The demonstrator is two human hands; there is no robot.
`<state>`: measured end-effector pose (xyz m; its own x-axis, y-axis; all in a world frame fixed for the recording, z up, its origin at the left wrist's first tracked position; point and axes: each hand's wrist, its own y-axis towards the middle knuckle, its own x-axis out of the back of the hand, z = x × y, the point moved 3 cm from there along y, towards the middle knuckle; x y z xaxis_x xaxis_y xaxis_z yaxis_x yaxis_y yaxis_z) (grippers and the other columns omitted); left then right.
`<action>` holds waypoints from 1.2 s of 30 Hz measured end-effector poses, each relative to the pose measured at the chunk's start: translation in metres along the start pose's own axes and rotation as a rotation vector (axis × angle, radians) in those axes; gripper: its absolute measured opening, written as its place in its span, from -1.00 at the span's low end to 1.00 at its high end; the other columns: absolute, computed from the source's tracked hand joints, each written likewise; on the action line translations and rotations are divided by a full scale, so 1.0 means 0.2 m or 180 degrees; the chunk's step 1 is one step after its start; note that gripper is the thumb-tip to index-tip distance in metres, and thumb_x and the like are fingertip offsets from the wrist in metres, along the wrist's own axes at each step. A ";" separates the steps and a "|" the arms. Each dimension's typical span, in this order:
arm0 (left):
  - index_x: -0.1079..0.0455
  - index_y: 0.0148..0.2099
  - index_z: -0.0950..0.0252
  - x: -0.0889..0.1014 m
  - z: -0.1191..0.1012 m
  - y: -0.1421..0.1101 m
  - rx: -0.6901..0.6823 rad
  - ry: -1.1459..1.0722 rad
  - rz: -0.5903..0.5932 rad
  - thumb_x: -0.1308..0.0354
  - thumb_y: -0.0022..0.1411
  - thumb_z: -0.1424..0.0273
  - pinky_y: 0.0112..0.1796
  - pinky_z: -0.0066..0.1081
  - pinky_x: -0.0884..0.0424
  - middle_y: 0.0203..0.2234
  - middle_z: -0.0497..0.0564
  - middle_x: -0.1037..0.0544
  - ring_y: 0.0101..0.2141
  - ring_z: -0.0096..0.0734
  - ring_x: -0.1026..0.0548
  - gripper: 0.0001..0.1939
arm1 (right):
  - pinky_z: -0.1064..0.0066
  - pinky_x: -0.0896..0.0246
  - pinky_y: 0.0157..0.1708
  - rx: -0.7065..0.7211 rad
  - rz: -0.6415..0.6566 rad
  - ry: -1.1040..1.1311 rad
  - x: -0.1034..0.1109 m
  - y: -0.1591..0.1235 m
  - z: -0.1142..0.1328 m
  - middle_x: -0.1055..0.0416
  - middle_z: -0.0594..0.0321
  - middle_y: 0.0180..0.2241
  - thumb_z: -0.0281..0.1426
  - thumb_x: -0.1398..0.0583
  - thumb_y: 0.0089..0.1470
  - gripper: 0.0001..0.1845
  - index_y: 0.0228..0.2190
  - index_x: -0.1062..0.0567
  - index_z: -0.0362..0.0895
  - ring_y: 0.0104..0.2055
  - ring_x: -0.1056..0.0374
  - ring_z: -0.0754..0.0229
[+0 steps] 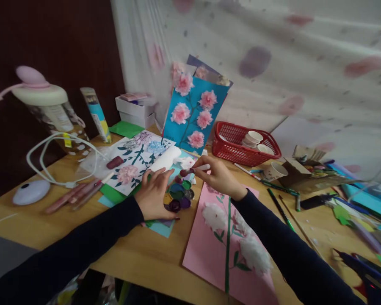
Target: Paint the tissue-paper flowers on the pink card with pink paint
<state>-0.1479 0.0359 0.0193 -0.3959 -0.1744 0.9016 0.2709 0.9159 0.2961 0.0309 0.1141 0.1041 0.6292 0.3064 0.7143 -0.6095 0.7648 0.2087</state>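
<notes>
Here's the right hand (pixel 220 176), at two o'clock from the paint pots (pixel 178 194), fingers pinching a white-handled dauber (pixel 185 173), its dark pink tip at the cluster's twelve! Over at nine, the left hand (pixel 155 190) spreads its fingers wide around the pots; contact, I can't tell. Looks like paint-loading; the next move calls for a light, steady dab. White flowers (pixel 215 217) lie at five, on pink card (pixel 203 243).

This place seems a home craft corner: wooden tabletop (pixel 146 258) w/ paint pots (pixel 177 195), flower pics (pixel 196 120), glue gun (pixel 365 269), etc.; spotted curtain (pixel 273 29) behind, pink-lidded bottle (pixel 40 95) nearby.
</notes>
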 end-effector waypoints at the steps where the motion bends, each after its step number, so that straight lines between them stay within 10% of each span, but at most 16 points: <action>1: 0.17 0.28 0.36 -0.01 0.00 0.00 0.0007 -0.0031 0.0027 -0.36 -0.34 -0.05 0.14 0.10 0.22 0.18 0.37 -0.20 0.23 0.17 -0.06 0.26 | 0.47 -0.18 -0.46 0.0010 0.0100 -0.0049 -0.02 0.02 -0.01 -0.43 0.27 -0.47 -0.33 -0.15 0.06 -0.87 -0.40 -0.40 -0.15 -0.45 -0.34 0.27; 28: 0.09 0.29 0.31 0.00 0.08 -0.01 -0.0044 -0.0500 0.0134 -0.37 -0.26 -0.03 0.15 0.12 0.25 0.19 0.32 -0.22 0.25 0.12 -0.03 0.17 | 0.49 -0.09 -0.47 -0.0154 0.0548 -0.1587 -0.16 0.18 0.06 -0.53 0.20 -0.50 -0.34 -0.20 0.08 -0.86 -0.46 -0.42 -0.14 -0.44 -0.42 0.23; 32: -0.31 -0.05 0.24 0.13 0.12 0.02 -0.0092 -0.1593 0.0028 -0.32 -0.29 -0.18 0.11 -0.05 -0.07 0.07 0.22 -0.36 0.15 0.05 -0.21 -0.16 | 0.49 -0.06 -0.49 -0.0148 0.0611 -0.1604 -0.16 0.17 0.05 -0.52 0.21 -0.50 -0.35 -0.19 0.08 -0.86 -0.46 -0.42 -0.14 -0.47 -0.39 0.25; 36: -0.25 -0.50 0.20 0.16 0.12 0.03 -0.0269 -0.2440 0.0872 -0.11 -0.18 -0.34 -0.13 -0.16 -0.35 -0.26 0.16 -0.55 -0.18 -0.08 -0.49 -0.34 | 0.47 -0.05 -0.50 -0.0057 0.0629 -0.1568 -0.16 0.17 0.03 -0.51 0.21 -0.51 -0.32 -0.18 0.09 -0.84 -0.47 -0.41 -0.13 -0.49 -0.37 0.25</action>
<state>-0.1802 0.0455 0.0425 -0.7877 0.3755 0.4883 0.4984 0.8544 0.1470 -0.0125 0.1280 0.0925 0.1995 0.1465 0.9689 -0.6825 0.7302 0.0301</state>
